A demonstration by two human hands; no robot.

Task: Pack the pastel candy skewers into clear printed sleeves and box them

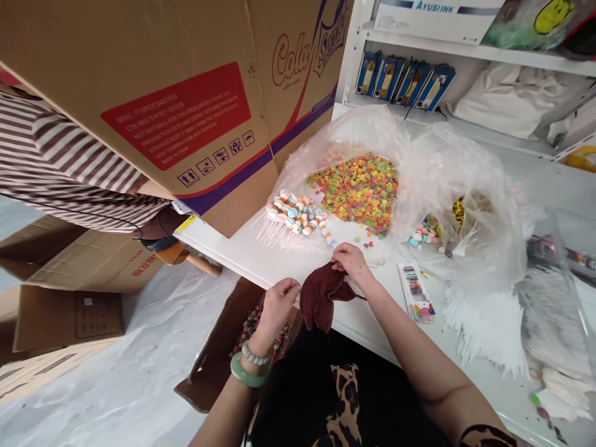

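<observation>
My left hand point(279, 301) is closed in a pinch at the edge of a dark red cloth point(321, 298) that hangs over the front edge of the white table point(251, 254). My right hand point(351, 261) is closed on the cloth's top. Just beyond lie several finished candy skewers point(293, 214) with pastel ring candies on white sticks. Behind them a heap of colourful ring candies point(361, 186) sits on an open clear plastic bag point(419, 161).
A large Cola cardboard box point(186, 105) overhangs the table's left end. A person in a striped shirt point(69, 167) stands at the left. White sticks point(484, 329) and a printed packet point(416, 292) lie at the right. An open carton point(218, 354) with beads stands below.
</observation>
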